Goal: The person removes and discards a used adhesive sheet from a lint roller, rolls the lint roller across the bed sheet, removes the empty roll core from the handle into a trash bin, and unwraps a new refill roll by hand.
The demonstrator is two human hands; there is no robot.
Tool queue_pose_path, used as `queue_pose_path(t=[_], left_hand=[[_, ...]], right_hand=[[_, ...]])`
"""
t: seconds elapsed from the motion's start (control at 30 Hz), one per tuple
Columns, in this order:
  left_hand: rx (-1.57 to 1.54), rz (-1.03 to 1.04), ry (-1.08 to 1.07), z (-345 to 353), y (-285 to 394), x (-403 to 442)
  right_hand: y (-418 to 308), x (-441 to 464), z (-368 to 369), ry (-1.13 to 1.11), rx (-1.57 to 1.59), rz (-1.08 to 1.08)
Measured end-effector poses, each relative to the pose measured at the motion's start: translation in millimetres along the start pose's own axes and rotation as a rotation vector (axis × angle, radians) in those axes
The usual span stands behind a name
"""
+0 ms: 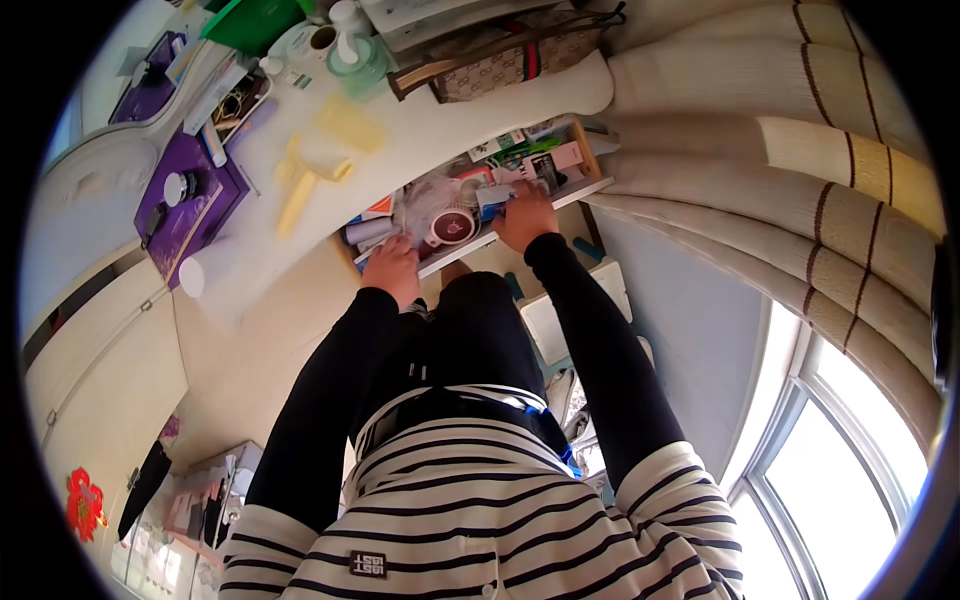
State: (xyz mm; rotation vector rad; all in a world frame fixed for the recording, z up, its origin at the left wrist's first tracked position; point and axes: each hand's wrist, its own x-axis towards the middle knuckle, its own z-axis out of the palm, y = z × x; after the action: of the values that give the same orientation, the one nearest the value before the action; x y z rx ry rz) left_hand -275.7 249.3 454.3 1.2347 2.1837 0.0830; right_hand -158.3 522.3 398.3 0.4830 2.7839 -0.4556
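Observation:
An open drawer full of small items juts out below the white desk top. At its left front edge rests my left hand, its fingers over the rim; whether they grip it is unclear. My right hand reaches over the drawer front farther right, fingers curled beside a blue and white packet. Between my hands lie a round pinkish cup-like item and crumpled clear plastic. Pink and black boxes and green items fill the right part of the drawer.
On the white desk top stand a patterned bag, a pump bottle, a green container and a purple box. Curtains hang at the right. Below the drawer is a pale stool.

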Motion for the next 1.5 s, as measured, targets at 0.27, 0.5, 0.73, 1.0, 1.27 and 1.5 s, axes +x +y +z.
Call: queue_pose_path(t=[0.27, 0.5, 0.73, 1.0, 1.27, 1.5], left_hand=[[-0.337, 0.029, 0.066, 12, 14, -4], [-0.354, -0.100, -0.023, 1, 29, 0], [-0.285, -0.071, -0.071, 12, 30, 1], [-0.203, -0.174, -0.011, 16, 15, -18], [-0.075, -0.093, -0.155, 25, -1, -4], [0.403, 0.152, -0.228, -2, 12, 1]], right_hand=[[-17, -1, -31, -0.047, 0.090, 0.046], [-54, 23, -50, 0.221, -0.001, -0.272], [-93, 37, -20, -0.159, 0.077, -0.535], [-96, 32, -7, -0.092, 0.078, -0.281], [-113, 29, 7, -0.129, 0.115, -0.054], [-92, -4, 8, 0.491, 0.621, 0.011]])
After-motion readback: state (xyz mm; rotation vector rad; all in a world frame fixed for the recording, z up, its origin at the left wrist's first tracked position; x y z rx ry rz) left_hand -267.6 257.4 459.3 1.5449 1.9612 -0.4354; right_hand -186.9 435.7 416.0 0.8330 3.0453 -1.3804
